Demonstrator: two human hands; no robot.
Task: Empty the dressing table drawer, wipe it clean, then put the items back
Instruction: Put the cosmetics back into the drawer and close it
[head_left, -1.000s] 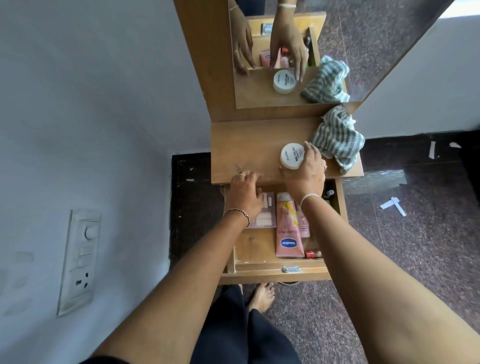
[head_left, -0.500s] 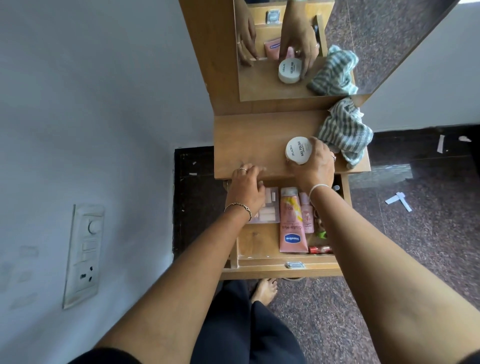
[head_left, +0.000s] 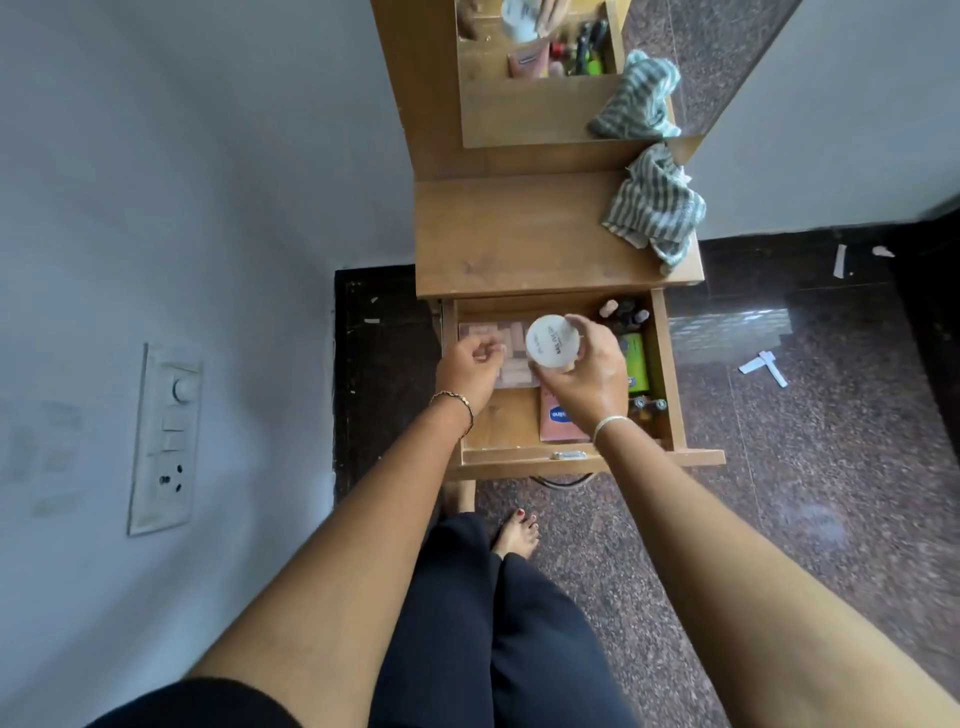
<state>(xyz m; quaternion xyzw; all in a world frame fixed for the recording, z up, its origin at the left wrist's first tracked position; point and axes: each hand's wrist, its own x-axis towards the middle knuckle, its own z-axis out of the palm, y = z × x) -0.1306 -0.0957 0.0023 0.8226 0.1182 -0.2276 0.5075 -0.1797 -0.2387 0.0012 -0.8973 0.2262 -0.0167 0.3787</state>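
Observation:
The wooden drawer (head_left: 669, 374) of the dressing table stands pulled out below the tabletop (head_left: 519, 234). My right hand (head_left: 587, 379) holds a round white jar (head_left: 551, 343) above the drawer's middle. My left hand (head_left: 470, 369) hovers over the drawer's left side with its fingers curled and nothing in it. Inside lie a pink nail-tip pack (head_left: 506, 345), a pink Vaseline tube (head_left: 558, 418) partly hidden under my right hand, a green bottle (head_left: 636, 364) and small bottles (head_left: 623, 312) at the back right. A striped cloth (head_left: 657, 205) lies crumpled on the tabletop's right end.
A mirror (head_left: 540, 73) rises behind the tabletop and reflects the drawer and cloth. A white wall with a switch panel (head_left: 166, 436) stands on the left. Dark speckled floor with white paper scraps (head_left: 763, 366) lies to the right. My bare foot (head_left: 517, 535) is below the drawer front.
My right hand lifted the white jar off the tabletop and brought it back over the open drawer. My left hand left the tabletop's edge and now hovers over the drawer.

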